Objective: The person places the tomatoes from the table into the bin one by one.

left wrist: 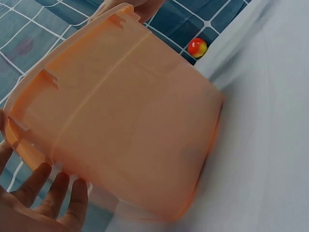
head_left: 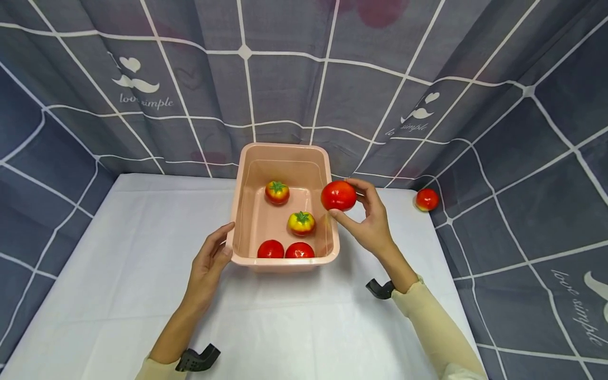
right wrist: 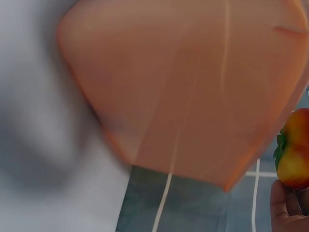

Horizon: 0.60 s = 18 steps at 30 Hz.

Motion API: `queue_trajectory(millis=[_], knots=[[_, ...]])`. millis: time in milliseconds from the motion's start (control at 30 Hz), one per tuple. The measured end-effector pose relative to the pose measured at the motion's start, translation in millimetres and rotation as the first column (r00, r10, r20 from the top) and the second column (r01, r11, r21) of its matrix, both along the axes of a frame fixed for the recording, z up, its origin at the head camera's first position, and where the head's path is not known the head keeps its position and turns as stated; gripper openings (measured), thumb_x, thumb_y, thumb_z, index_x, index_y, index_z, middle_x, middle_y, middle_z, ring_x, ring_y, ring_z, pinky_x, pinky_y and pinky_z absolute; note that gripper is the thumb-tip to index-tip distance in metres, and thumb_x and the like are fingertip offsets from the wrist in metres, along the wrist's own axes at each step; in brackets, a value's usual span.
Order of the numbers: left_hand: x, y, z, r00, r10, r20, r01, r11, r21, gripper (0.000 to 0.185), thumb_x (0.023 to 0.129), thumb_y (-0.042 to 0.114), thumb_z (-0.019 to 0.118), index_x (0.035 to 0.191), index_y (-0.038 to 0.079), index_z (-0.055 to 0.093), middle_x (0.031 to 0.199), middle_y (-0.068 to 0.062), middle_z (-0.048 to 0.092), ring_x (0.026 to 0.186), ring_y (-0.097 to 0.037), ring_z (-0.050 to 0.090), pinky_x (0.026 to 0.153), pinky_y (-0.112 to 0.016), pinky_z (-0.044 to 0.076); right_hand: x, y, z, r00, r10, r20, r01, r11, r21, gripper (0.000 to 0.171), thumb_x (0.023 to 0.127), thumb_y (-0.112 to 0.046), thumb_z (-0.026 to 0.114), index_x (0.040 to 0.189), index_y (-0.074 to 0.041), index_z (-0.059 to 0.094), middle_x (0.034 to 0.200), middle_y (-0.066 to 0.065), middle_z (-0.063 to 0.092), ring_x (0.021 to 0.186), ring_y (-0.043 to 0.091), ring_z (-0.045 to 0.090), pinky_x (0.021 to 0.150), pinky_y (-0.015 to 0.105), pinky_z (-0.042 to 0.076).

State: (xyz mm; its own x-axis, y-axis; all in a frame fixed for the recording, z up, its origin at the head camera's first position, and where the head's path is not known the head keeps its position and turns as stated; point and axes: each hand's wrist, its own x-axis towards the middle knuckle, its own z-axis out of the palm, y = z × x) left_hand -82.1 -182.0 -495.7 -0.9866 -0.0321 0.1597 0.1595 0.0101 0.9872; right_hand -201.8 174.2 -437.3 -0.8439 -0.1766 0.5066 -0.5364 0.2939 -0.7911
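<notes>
In the head view, a peach plastic bin [head_left: 252, 211] holds a red-and-yellow tomato [head_left: 277, 193] at the back and a yellow-topped tomato [head_left: 301, 224] nearer the middle. Two red tomatoes, one at left [head_left: 271, 249] and one at right [head_left: 300, 250], lie by its front wall. My right hand [head_left: 372, 221] pinches another tomato [head_left: 338, 195] between thumb and fingers over the bin's right rim; the right wrist view shows its green leaves and yellow patch. My left hand [head_left: 209, 264] touches the bin's left rim, its fingers [left wrist: 57, 193] extended along the outside.
A single red tomato [head_left: 427, 200] lies at the table's far right edge, against the curtain. Grey checked curtain [head_left: 285, 89] hangs behind and on both sides. White cloth [head_left: 266, 327] covers the table beneath the bin.
</notes>
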Motion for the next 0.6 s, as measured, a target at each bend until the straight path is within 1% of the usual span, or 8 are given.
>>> queue_trajectory(millis=[100, 200, 400, 500, 600], knots=[[-0.2, -0.7, -0.7, 1.0, -0.009, -0.003, 0.009, 1.0, -0.002, 0.05, 0.113, 0.008, 0.051, 0.162, 0.012, 0.046, 0.167, -0.001, 0.044, 0.149, -0.008, 0.048, 0.114, -0.011, 0.047, -4.2, -9.0, 2.3, 1.0, 0.023, 0.008, -0.023, 0.999, 0.028, 0.073, 0.083, -0.006, 0.092, 0.146, -0.01, 0.056, 0.147, 0.007, 0.063, 0.129, 0.023, 0.065, 0.117, 0.024, 0.051], [-0.3, -1.3, -0.8, 1.0, -0.015, -0.004, 0.015, 1.0, -0.004, 0.051, 0.113, 0.008, 0.051, 0.163, 0.012, 0.045, 0.168, -0.001, 0.043, 0.149, -0.008, 0.047, 0.114, -0.011, 0.047, -8.8, -17.7, 3.4, 0.999, 0.037, 0.021, -0.038, 0.998, 0.055, 0.073, 0.084, -0.011, 0.092, 0.146, -0.012, 0.056, 0.148, 0.005, 0.063, 0.13, 0.024, 0.065, 0.118, 0.029, 0.052], [0.0, -1.9, 0.7, 1.0, -0.019, 0.006, 0.019, 1.0, -0.009, 0.051, 0.113, 0.01, 0.052, 0.163, 0.014, 0.045, 0.167, -0.001, 0.043, 0.149, -0.006, 0.048, 0.114, -0.012, 0.047, -17.3, -32.5, 4.4, 0.997, 0.066, 0.039, -0.07, 0.991, 0.11, 0.073, 0.084, -0.017, 0.093, 0.147, -0.014, 0.055, 0.147, 0.004, 0.063, 0.13, 0.022, 0.063, 0.116, 0.039, 0.054], [-0.1, -1.9, 0.4, 1.0, -0.019, 0.009, 0.019, 1.0, -0.006, 0.051, 0.113, 0.01, 0.051, 0.163, 0.014, 0.045, 0.167, -0.001, 0.044, 0.149, -0.007, 0.048, 0.114, -0.012, 0.047, -21.6, -38.6, 5.0, 0.995, 0.088, 0.041, -0.093, 0.986, 0.14, 0.072, 0.085, -0.021, 0.093, 0.147, -0.015, 0.056, 0.146, 0.004, 0.063, 0.13, 0.02, 0.063, 0.115, 0.041, 0.055], [-0.7, -1.4, -0.4, 1.0, -0.017, 0.009, 0.017, 1.0, 0.005, 0.05, 0.113, 0.009, 0.051, 0.163, 0.013, 0.046, 0.166, -0.002, 0.045, 0.149, -0.009, 0.049, 0.113, -0.012, 0.048, -24.8, -44.0, 6.0, 0.991, 0.116, 0.061, -0.125, 0.977, 0.17, 0.072, 0.086, -0.025, 0.092, 0.147, -0.017, 0.055, 0.144, 0.003, 0.063, 0.129, 0.02, 0.063, 0.114, 0.042, 0.056]])
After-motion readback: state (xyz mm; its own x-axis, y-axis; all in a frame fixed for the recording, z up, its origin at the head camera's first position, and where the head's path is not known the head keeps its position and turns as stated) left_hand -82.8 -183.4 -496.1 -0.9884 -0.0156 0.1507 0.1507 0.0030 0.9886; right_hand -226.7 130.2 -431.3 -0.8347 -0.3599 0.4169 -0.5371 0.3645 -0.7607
